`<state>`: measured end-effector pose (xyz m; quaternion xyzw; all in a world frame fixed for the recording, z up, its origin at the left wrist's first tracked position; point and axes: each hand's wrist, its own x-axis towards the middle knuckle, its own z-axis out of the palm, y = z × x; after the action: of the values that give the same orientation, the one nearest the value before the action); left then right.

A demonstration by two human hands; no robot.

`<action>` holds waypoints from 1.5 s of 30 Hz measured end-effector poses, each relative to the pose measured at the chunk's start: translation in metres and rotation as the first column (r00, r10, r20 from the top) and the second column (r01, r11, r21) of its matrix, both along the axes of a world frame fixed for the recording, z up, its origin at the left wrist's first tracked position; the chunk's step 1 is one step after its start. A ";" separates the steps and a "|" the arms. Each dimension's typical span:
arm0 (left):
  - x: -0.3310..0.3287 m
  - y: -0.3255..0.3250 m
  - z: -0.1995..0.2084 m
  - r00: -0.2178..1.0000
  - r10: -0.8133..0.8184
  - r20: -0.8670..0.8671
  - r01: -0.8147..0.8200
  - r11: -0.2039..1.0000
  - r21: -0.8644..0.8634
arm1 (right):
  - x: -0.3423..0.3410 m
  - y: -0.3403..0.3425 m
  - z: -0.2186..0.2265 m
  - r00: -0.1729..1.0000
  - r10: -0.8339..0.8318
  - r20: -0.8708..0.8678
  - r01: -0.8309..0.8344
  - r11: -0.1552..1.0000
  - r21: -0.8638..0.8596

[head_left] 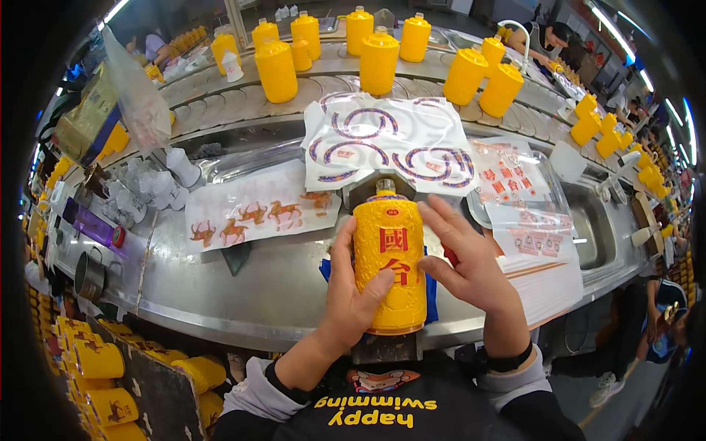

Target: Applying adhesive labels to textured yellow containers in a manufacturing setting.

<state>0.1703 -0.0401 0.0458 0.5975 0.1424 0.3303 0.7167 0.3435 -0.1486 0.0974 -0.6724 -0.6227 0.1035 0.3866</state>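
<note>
A yellow embossed bottle point(390, 257) lies with its clear neck pointing away from me, resting on a dark stand point(382, 184) with blue cloth point(432, 303) beneath. Large red characters and a small red oval decal mark its front. My left hand point(346, 298) grips its left side, thumb across the lower front. My right hand point(471, 268) is at its right side, fingers stretched and apart, fingertips and thumb at the bottle's edge. A small red thing point(450, 254) shows between that thumb and the fingers; whether it is held I cannot tell.
Decal sheets with purple rings point(382, 140), brown animals point(254, 217) and red marks point(515, 180) lie around the stand. A sink point(592, 224) is at right. Several yellow bottles point(379, 62) stand on the conveyor point(331, 73). White cups point(182, 167) and a metal pot point(90, 273) are left.
</note>
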 end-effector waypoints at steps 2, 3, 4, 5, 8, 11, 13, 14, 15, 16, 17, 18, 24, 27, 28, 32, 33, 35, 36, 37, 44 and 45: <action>0.000 0.001 -0.002 1.000 0.013 -0.012 -0.012 0.999 0.042 | 0.002 0.004 0.014 0.985 -0.046 0.168 0.029 0.995 0.100; 0.001 0.000 0.000 1.000 0.013 -0.013 -0.012 0.999 0.042 | 0.001 0.006 0.025 0.993 -0.036 0.111 0.027 0.996 0.081; 0.000 -0.001 0.000 1.000 0.018 -0.020 -0.017 0.999 0.043 | 0.000 0.009 0.036 0.999 -0.022 0.048 0.019 0.998 0.061; -0.002 0.001 -0.005 0.998 0.043 -0.053 -0.038 0.996 0.085 | -0.005 0.020 0.050 0.998 0.051 0.038 -0.053 0.998 0.034; 0.002 -0.002 0.004 0.999 0.027 -0.027 -0.025 0.999 0.046 | -0.002 0.048 0.070 0.946 0.266 0.186 -0.228 0.953 -0.200; 0.003 -0.001 0.000 0.998 0.031 -0.063 -0.024 0.994 0.104 | 0.019 0.067 0.068 0.910 0.059 0.410 -0.056 0.998 -0.021; 0.004 -0.001 0.001 0.999 0.029 -0.043 -0.025 0.995 0.095 | 0.009 0.065 0.066 0.948 0.161 0.273 -0.144 0.986 -0.080; 0.004 0.000 0.002 0.999 0.023 -0.023 -0.021 0.996 0.085 | 0.006 0.064 0.064 0.960 0.250 0.127 -0.234 0.964 -0.128; 0.002 0.000 0.001 0.999 0.025 -0.024 -0.023 0.996 0.087 | 0.009 0.068 0.053 0.996 0.050 0.079 -0.047 0.998 -0.034; 0.001 0.001 0.000 0.998 0.029 -0.048 -0.024 0.995 0.095 | 0.013 0.068 0.047 0.970 -0.165 0.181 0.146 0.983 0.111; -0.001 0.001 -0.001 0.997 0.034 -0.073 -0.026 0.994 0.104 | 0.014 0.059 0.047 0.982 -0.174 0.074 0.168 0.983 0.077; 0.001 0.002 -0.001 0.997 0.037 -0.068 -0.030 0.994 0.104 | 0.010 0.051 0.048 0.983 -0.184 -0.027 0.185 0.982 0.040; 0.002 -0.003 -0.001 0.998 0.044 -0.047 -0.040 0.995 0.088 | -0.001 0.028 0.009 0.903 -0.361 -0.232 0.404 0.898 0.174; 0.002 -0.004 -0.002 0.996 0.060 -0.068 -0.052 0.992 0.115 | -0.019 0.023 0.009 0.910 -0.177 -0.374 0.253 0.953 0.166; 0.002 -0.003 -0.002 0.998 0.054 -0.044 -0.051 0.996 0.080 | -0.025 0.023 0.008 0.941 -0.200 -0.274 0.248 0.956 0.156; 0.005 -0.002 -0.005 0.998 0.064 -0.023 -0.062 0.995 0.077 | -0.020 0.012 0.005 0.827 -0.320 -0.462 0.401 0.912 0.087; 0.005 -0.003 -0.004 0.998 0.056 -0.031 -0.053 0.996 0.071 | -0.023 0.011 0.000 0.883 -0.234 -0.408 0.326 0.929 0.174; 0.006 -0.003 0.000 0.998 0.064 -0.029 -0.062 0.997 0.043 | -0.030 0.007 -0.005 0.855 -0.219 -0.470 0.284 0.956 0.071; 0.006 -0.003 0.001 0.998 0.059 -0.036 -0.057 0.997 0.044 | -0.029 0.007 -0.007 0.808 -0.263 -0.527 0.306 0.952 -0.006; 0.005 -0.003 0.002 0.999 0.042 -0.024 -0.042 0.999 0.003 | -0.029 0.005 -0.007 0.804 -0.267 -0.532 0.311 0.950 -0.007; -0.002 -0.004 0.003 0.985 0.165 0.048 -0.170 0.979 0.113 | -0.033 -0.005 -0.016 0.801 -0.301 -0.517 0.393 0.916 0.075; -0.012 -0.002 0.013 0.977 0.205 0.055 -0.204 0.829 0.521 | -0.031 -0.008 -0.018 0.736 -0.239 -0.633 0.375 0.923 0.088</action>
<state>0.1586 -0.0420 0.0589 0.7519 0.1112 0.4303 0.4870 0.3124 -0.1565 0.0793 -0.6516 -0.3508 0.1833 0.6471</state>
